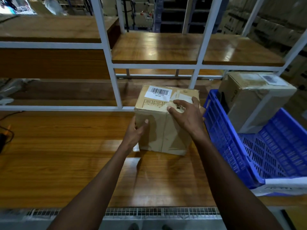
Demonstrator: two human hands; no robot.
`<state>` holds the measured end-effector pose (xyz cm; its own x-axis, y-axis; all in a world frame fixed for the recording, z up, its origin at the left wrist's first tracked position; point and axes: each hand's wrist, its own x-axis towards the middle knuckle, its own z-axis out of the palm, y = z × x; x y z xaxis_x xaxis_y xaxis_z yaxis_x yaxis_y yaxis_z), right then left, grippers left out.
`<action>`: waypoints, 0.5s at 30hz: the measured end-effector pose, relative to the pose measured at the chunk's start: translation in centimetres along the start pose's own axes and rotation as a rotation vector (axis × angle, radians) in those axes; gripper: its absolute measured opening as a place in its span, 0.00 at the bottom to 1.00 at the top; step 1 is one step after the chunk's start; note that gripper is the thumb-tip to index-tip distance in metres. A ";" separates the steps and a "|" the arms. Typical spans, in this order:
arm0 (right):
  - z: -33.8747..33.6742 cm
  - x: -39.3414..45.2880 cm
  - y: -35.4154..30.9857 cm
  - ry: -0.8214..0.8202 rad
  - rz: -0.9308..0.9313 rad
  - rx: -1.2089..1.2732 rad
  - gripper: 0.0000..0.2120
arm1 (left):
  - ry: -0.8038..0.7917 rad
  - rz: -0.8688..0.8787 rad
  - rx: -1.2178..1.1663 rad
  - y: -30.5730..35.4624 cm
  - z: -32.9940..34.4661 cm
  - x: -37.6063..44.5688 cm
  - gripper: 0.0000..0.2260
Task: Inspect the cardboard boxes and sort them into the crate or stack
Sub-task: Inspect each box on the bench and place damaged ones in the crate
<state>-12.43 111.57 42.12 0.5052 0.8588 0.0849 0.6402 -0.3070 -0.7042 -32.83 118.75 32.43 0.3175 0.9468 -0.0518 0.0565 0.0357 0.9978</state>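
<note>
A taped cardboard box [163, 128] with a white barcode label on top stands on the wooden table [66, 155], just left of the blue crate [232, 146]. My left hand [135, 131] grips its lower left corner, thumb on the front face. On the top right edge rests my right hand [184, 113], fingers spread over the tape and labels. Inside the crate, at its far end, sits a second cardboard box [254, 103] with a barcode label.
White metal shelving [114, 80] with wooden shelves [157, 48] rises directly behind the box. A black cable and device [3, 138] lie at the table's left edge. A metal grille [149, 213] runs along the near edge.
</note>
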 end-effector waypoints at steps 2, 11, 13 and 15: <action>-0.1 0.4 0.2 -0.009 0.008 0.009 0.23 | 0.018 0.012 0.010 -0.2 0.0 0.1 0.29; -2.1 1.4 3.3 -0.053 0.043 0.361 0.26 | 0.099 0.260 0.176 3.6 -0.6 0.8 0.30; -1.9 1.6 5.1 -0.132 0.099 0.522 0.26 | 0.068 0.338 0.344 4.3 -1.3 1.6 0.29; -1.3 1.5 7.5 -0.231 0.140 0.645 0.24 | -0.031 0.351 0.455 4.6 -1.9 2.3 0.26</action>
<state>-6.16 110.04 37.88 0.3761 0.9160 -0.1393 0.0699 -0.1779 -0.9816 -33.58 121.72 36.95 0.4179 0.8670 0.2714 0.3419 -0.4268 0.8372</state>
